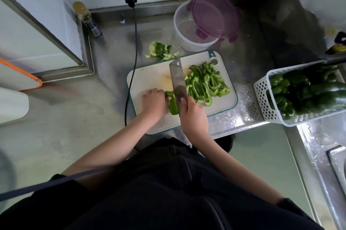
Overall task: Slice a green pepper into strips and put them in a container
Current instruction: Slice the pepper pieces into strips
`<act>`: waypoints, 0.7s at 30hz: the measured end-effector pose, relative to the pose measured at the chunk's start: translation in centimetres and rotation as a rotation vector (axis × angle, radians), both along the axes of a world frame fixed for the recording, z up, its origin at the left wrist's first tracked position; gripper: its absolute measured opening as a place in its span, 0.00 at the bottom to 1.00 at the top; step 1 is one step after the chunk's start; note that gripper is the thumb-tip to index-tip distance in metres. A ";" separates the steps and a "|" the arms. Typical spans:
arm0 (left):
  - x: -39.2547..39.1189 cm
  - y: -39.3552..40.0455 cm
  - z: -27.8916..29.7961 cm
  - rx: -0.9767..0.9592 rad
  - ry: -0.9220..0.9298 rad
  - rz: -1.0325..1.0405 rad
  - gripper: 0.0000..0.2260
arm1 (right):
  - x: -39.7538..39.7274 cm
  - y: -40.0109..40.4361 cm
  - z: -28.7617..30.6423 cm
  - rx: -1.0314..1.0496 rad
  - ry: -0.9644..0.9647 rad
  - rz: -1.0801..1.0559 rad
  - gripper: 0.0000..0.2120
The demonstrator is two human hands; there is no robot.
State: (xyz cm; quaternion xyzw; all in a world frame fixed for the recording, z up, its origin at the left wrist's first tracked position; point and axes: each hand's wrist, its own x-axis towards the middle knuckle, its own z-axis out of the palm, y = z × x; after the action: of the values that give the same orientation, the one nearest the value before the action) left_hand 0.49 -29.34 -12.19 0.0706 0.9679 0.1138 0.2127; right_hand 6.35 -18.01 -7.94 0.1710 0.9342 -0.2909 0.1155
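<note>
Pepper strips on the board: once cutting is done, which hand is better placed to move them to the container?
Probably the right hand: the strips and container lie on its side, though it grips the knife. The left hand holds the uncut pepper piece.

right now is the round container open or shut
Open: the purple lid lies tilted across the round container's far rim, leaving most of its mouth uncovered. No strips show inside.

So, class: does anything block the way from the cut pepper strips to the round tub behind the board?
Partly. The purple lid rests tilted over the right side of the tub, leaving the left side open. Nothing else stands between the strips and it.
</note>
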 end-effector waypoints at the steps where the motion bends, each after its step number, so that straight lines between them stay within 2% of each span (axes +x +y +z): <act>1: -0.1 0.0 0.0 0.002 -0.002 -0.008 0.15 | 0.0 -0.1 -0.2 0.000 -0.010 -0.001 0.16; 5: -0.3 -0.2 -0.1 0.025 -0.015 0.004 0.12 | 0.2 -0.2 -0.6 -0.005 -0.029 0.002 0.17; 14: -0.3 -0.3 -0.5 0.090 -0.023 0.044 0.16 | 0.0 -0.4 -1.2 0.045 -0.040 0.043 0.16; 21: -0.7 -0.5 -0.4 0.164 -0.063 0.087 0.12 | -0.8 -0.7 -1.3 0.089 -0.077 0.063 0.18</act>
State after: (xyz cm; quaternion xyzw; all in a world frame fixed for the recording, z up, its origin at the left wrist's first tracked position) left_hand -0.16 -29.80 -12.55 0.0419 0.9504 0.2038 0.2314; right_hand 5.56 -18.70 -9.19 0.1574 0.9460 -0.2387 0.1527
